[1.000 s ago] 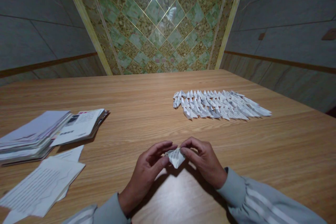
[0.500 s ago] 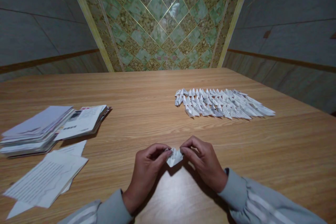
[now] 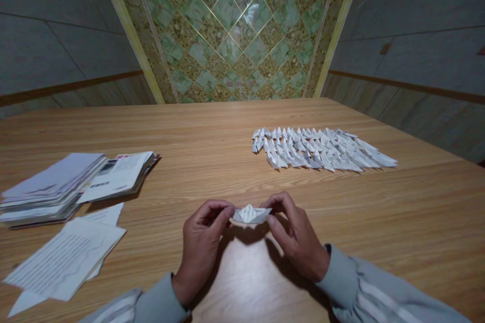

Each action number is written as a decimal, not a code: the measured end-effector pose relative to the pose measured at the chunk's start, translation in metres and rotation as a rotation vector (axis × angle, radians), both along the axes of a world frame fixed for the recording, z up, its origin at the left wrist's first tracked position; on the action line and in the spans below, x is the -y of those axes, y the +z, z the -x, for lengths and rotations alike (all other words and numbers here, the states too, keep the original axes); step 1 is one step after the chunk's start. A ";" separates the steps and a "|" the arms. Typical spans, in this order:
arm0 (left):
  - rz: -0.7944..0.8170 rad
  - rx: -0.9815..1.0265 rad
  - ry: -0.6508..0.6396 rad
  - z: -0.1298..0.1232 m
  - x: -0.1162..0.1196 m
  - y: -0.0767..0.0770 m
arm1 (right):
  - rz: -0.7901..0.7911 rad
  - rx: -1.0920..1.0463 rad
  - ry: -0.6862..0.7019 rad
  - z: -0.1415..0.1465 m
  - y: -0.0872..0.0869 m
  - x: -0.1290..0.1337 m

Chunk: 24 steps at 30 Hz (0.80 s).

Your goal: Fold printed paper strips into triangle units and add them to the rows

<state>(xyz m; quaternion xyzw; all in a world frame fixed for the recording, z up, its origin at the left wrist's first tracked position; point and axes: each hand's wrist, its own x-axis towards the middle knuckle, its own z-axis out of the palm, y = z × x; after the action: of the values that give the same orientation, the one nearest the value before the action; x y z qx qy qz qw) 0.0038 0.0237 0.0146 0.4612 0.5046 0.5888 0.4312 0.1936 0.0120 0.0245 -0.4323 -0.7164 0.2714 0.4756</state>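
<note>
A small paper boat (image 3: 250, 215), folded from printed white paper, is held just above the table between my two hands. Its peak stands up in the middle and its pointed ends reach out to both sides. My left hand (image 3: 206, 242) pinches the left end between thumb and fingers. At the right end, my right hand (image 3: 297, 237) has its fingers and thumb closed on the other tip. Beyond the hands, toward the right, several folded paper boats (image 3: 310, 149) are packed in rows on the table.
The wooden table (image 3: 182, 161) stretches back to a green tiled wall. At the left lie a stack of papers (image 3: 53, 181), a pile of printed sheets (image 3: 119, 176) overlapping it, and loose cut sheets (image 3: 68, 257) closer to me.
The folded paper has been pulled out sideways and now shows a wide boat shape with a central peak. My left hand has moved left, widening the distance between my hands.
</note>
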 end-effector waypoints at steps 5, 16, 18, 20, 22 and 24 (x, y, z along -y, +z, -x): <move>-0.014 -0.071 -0.047 0.000 0.004 -0.001 | -0.086 0.110 0.178 0.003 0.005 0.000; 0.134 0.190 -0.253 -0.004 -0.001 -0.006 | 0.023 0.081 -0.007 0.002 -0.002 -0.007; 0.153 0.193 -0.325 -0.007 0.000 -0.003 | -0.053 0.125 -0.009 0.002 -0.003 -0.007; 0.160 0.158 -0.341 -0.010 0.002 -0.001 | -0.097 0.158 0.010 0.002 -0.004 -0.007; 0.152 0.091 -0.316 -0.011 0.003 0.001 | -0.088 0.155 0.010 0.003 -0.004 -0.006; 0.137 0.043 -0.293 -0.011 0.003 0.000 | -0.012 0.103 -0.012 0.003 -0.004 -0.006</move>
<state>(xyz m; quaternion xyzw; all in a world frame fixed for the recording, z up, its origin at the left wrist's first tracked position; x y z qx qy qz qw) 0.0146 0.0203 0.0149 0.4868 0.4616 0.4936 0.5534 0.1902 0.0176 0.0208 -0.4470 -0.7390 0.2415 0.4425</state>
